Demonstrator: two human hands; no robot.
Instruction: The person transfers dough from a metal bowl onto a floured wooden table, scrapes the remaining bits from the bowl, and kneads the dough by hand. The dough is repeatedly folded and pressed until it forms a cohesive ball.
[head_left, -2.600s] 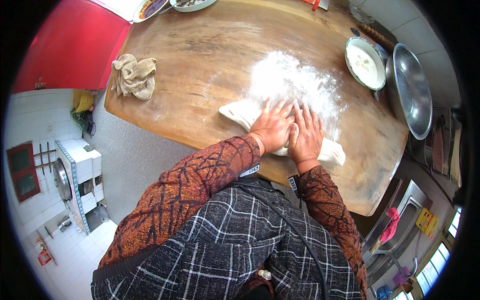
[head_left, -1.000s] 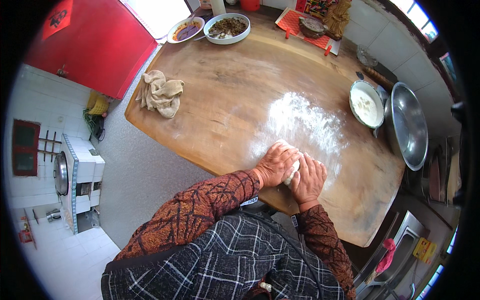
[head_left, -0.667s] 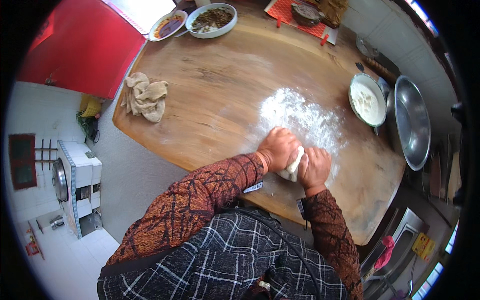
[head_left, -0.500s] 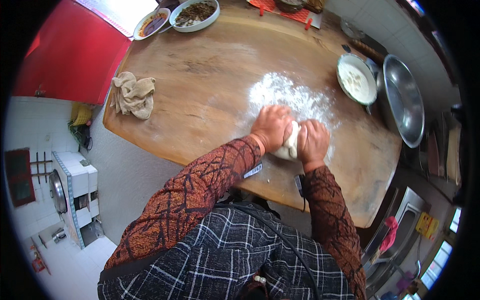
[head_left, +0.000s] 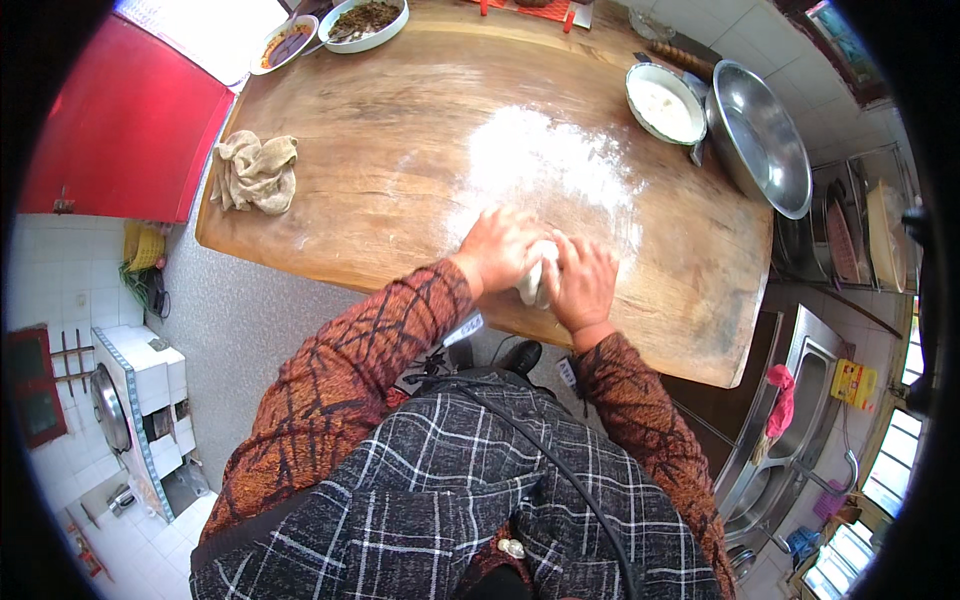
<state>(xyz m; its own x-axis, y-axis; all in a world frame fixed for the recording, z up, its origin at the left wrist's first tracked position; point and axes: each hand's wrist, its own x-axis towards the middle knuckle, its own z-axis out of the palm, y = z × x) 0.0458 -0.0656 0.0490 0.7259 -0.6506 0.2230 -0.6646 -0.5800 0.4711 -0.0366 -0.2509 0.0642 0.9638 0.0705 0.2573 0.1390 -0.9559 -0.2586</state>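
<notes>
A lump of white dough (head_left: 536,283) lies near the table's front edge, pressed between my two hands and partly hidden by them. My left hand (head_left: 503,248) holds its left side, fingers bent over the top and slightly blurred. Against the right side of the lump, my right hand (head_left: 583,283) has its fingers curled around the dough. Just beyond both hands, a patch of white flour (head_left: 540,160) is spread over the wooden tabletop (head_left: 370,200).
A crumpled beige cloth (head_left: 256,172) lies at the table's left end. Two dishes, a white bowl of dark filling (head_left: 364,22) and a sauce bowl (head_left: 285,45), stand far left. A flour bowl (head_left: 665,103) and a large steel basin (head_left: 760,140) stand at right.
My view has shifted, so the table and its bowls appear higher and further left. Both hands stay on the dough; the right hand's fingers now slant more to the left.
</notes>
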